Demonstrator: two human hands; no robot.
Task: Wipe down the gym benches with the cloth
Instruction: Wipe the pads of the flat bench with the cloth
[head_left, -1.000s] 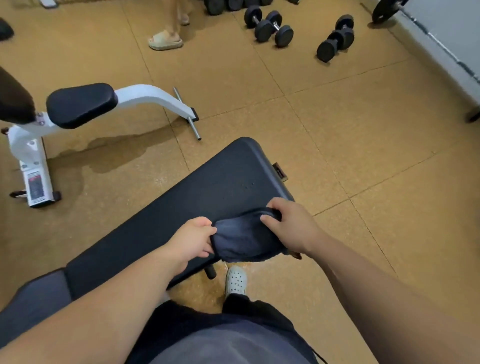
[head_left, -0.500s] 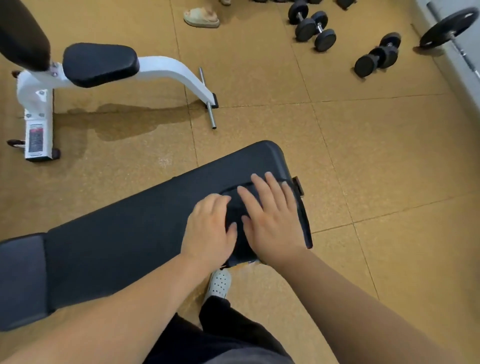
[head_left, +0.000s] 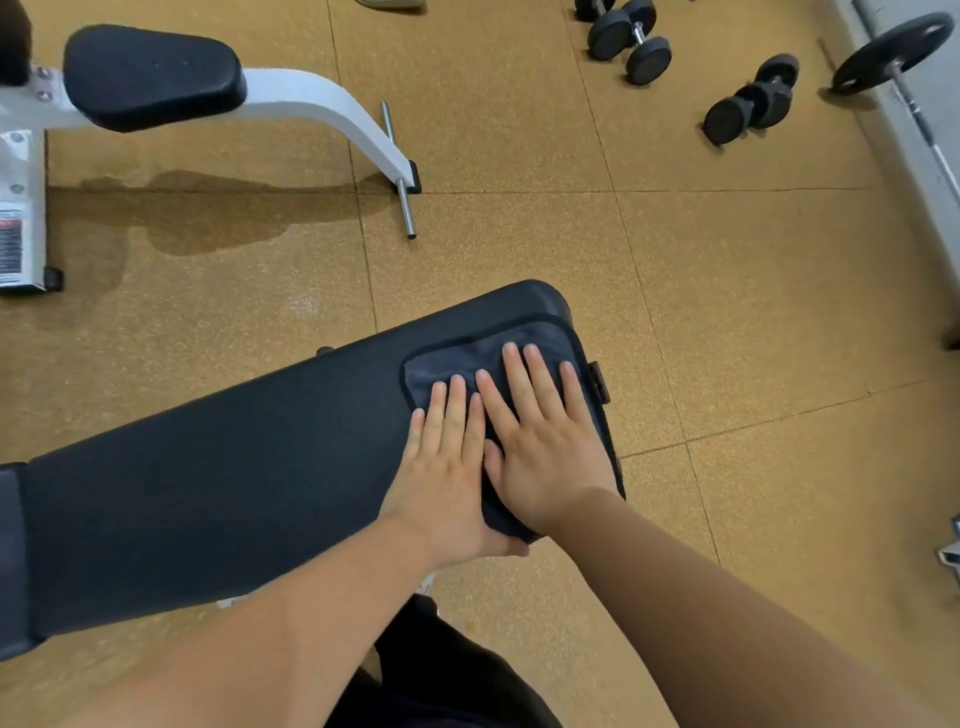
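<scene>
A black padded gym bench (head_left: 218, 467) runs from the lower left to the middle of the view. A dark blue cloth (head_left: 457, 361) lies spread flat on its far right end. My left hand (head_left: 447, 467) presses flat on the cloth's left part with straight fingers. Beside it, my right hand (head_left: 540, 431) presses flat on the cloth's right part, fingers spread. The two hands touch side by side and cover much of the cloth.
A second bench with a white frame (head_left: 322, 109) and black pad (head_left: 153, 75) stands at the upper left. Black dumbbells (head_left: 628, 39) (head_left: 750, 101) lie on the tan floor at the top right, with a barbell plate (head_left: 891, 52) by the wall.
A second ago both hands pinched the bunched cloth above the bench end. They have since laid it flat and now press on it, sliding it toward the bench's far end.
</scene>
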